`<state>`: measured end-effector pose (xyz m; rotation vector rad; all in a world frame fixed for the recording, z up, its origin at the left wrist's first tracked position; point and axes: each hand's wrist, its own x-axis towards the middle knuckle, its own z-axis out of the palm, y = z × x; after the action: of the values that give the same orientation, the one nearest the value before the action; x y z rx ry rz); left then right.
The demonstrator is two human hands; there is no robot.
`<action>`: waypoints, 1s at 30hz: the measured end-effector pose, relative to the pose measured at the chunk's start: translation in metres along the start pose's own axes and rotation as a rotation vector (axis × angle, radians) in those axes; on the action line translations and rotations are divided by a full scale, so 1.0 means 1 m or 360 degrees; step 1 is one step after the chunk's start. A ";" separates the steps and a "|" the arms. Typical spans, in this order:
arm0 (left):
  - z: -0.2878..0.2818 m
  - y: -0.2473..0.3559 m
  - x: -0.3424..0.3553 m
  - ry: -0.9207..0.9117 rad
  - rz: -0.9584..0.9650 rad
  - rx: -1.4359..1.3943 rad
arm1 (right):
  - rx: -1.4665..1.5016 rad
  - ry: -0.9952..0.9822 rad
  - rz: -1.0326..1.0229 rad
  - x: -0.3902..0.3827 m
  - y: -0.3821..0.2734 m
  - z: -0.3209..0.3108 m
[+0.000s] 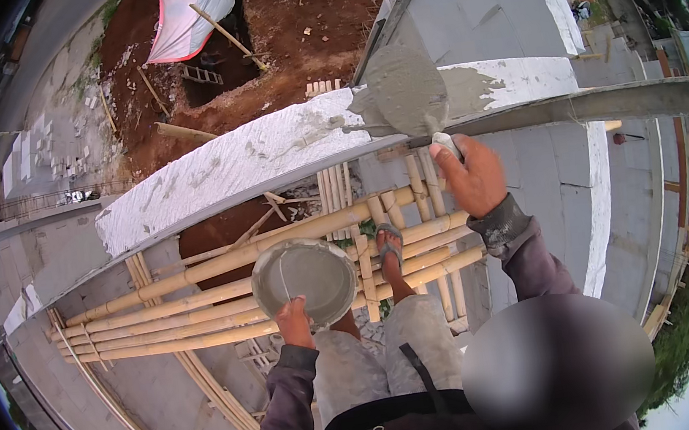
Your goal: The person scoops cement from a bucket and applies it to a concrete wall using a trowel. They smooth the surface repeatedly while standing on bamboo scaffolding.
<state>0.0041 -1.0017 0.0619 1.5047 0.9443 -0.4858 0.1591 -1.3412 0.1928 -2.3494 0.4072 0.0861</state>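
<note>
My right hand [472, 173] grips the handle of a trowel [442, 138] at the wall top, where wet grey mortar [404, 85] is heaped and smeared over the rough white surface [212, 168]. The blade is hard to tell apart from the mortar. A long straight grey edge [579, 108] runs along the near side of the wall top, just beyond that hand. Lower down, my left hand [295, 321] holds the wire handle of a round bucket [317, 273] of grey mortar.
I stand high on bamboo scaffolding [435, 264], my sandalled foot [390, 244] on the poles. Grey block walls [490, 3] rise at right. Far below lie red earth [297, 25], a dug pit [223, 80] with a ladder [201, 76], and a white sheet [178, 21].
</note>
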 end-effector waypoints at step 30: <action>0.080 -0.008 -0.005 -0.0143 0.0069 0.0127 | 0.1270 0.0209 0.0463 -0.035 0.113 -0.010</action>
<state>0.0129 -1.0808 0.0468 1.5587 0.8294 -0.5606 0.0899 -1.4158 0.1311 -1.5051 0.6969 -0.0832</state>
